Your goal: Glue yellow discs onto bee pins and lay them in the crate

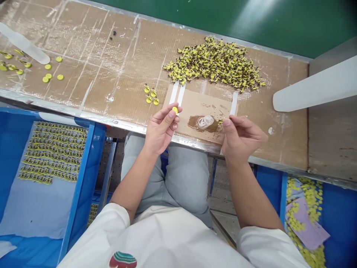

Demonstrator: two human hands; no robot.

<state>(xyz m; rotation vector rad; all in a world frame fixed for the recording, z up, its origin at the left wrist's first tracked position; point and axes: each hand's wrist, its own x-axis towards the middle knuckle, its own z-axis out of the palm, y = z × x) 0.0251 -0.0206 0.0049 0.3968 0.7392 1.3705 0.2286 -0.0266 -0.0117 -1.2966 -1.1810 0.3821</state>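
Pile of figures (217, 63) sits toward the back of the worktop (134, 59), right behind a piece of cardboard (195, 98) with a puddle (192, 122) on it. Left hand (163, 130) is over the cardboard's left side, right hand (242, 137) is just right of the puddle. Four more figures (153, 93) sit left of the cardboard, loose discs (60, 77) way further left. Lower down: left bin (95, 149) has rows of figures (55, 149) on a sheet (52, 208), right bin (338, 208) has discs.
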